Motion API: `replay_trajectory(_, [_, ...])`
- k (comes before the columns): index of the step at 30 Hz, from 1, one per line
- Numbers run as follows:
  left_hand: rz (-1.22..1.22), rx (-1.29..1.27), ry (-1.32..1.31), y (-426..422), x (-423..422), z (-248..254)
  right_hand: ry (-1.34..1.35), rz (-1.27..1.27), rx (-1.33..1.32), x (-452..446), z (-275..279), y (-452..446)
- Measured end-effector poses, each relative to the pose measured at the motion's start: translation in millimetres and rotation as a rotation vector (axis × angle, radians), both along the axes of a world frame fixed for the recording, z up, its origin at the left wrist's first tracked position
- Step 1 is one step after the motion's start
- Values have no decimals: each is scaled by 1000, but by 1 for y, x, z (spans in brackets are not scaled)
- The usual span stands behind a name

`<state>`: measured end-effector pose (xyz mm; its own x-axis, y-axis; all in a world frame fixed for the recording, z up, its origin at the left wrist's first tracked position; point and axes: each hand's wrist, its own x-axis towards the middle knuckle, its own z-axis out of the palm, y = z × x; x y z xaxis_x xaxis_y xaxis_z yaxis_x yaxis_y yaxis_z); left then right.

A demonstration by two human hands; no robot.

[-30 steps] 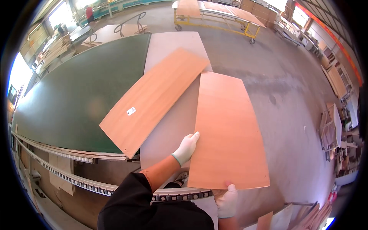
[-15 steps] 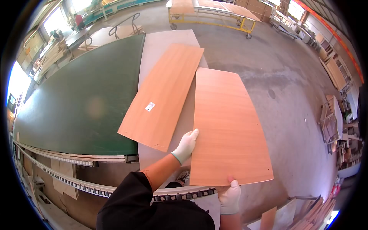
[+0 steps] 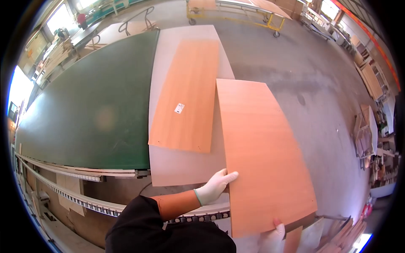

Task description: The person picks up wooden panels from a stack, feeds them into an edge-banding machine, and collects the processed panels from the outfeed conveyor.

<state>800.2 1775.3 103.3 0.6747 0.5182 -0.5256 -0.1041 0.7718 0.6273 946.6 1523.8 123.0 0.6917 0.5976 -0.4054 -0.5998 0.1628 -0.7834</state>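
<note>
A large wood-grain panel (image 3: 268, 156) is held between my two gloved hands, tilted, in front of me to the right. My left hand (image 3: 216, 185) is closed on its left edge, thumb on top. At the near edge, my right hand (image 3: 273, 238) grips with a bare fingertip showing over the top; the rest of that hand is partly hidden under the panel and blurred. Left of it, a second wood-grain panel (image 3: 190, 84) with a small white label (image 3: 179, 108) lies on a pale board (image 3: 168, 168). Neither hand touches that second panel.
A green conveyor belt (image 3: 97, 109) lies to the left, beside the pale board. A roller rail (image 3: 101, 206) runs along the near side. Further off stand a yellow wheeled cart (image 3: 236, 17) and a person (image 3: 82, 20). Wooden offcuts (image 3: 337, 238) lie at the lower right.
The held panel has moved toward me and to the right, with both hands on it. The labelled panel has turned straighter and lies more fully on the pale board.
</note>
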Motion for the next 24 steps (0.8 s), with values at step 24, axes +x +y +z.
replay_trajectory(24, [-440, -447, -177, -77, 51, -74, -32, -984, -448, -149, -16, -335])
